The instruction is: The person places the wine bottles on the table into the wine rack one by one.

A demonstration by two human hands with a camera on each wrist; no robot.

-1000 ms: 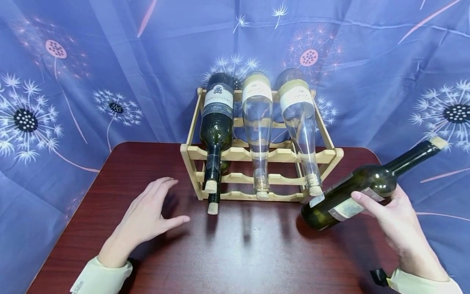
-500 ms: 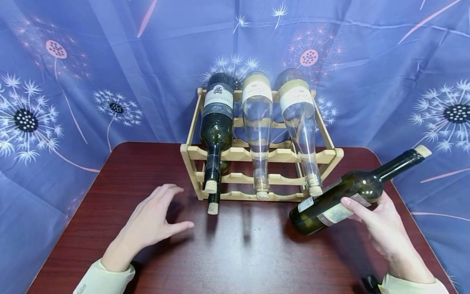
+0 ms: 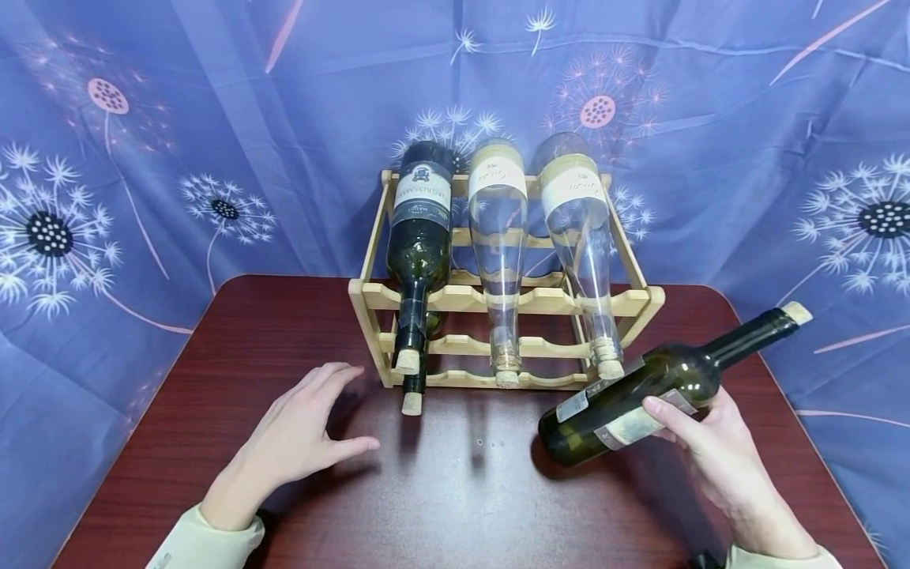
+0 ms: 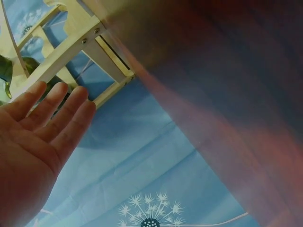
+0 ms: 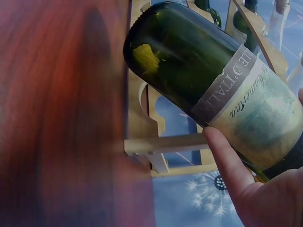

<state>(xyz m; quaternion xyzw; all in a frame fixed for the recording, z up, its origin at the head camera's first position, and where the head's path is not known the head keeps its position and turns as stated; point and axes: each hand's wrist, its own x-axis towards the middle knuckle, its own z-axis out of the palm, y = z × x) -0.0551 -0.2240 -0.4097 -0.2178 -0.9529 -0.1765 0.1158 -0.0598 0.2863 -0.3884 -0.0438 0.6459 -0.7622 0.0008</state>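
My right hand (image 3: 718,458) grips a dark green wine bottle (image 3: 633,403) round its body, thumb across the label. The bottle tilts, its corked neck pointing up to the right and its base low over the table, right of the rack's front. In the right wrist view the bottle's label (image 5: 260,106) shows lettering. My left hand (image 3: 291,435) hovers left of the wooden wine rack (image 3: 462,299), fingers spread and holding nothing; the left wrist view shows its palm (image 4: 28,156) beside the rack's frame. On the rack's top tier lie a dark bottle (image 3: 421,245) and two clear bottles (image 3: 500,229), (image 3: 579,229).
Below the dark bottle, another corked bottle neck (image 3: 413,393) juts from a lower tier. The rack stands at the back of a reddish-brown table (image 3: 462,506). A blue cloth (image 3: 320,103) with dandelion prints hangs behind and at both sides.
My right hand has carried the green bottle left and slightly toward me, so its base lies nearer the rack's middle. My left hand has shifted slightly right and toward me, still empty.
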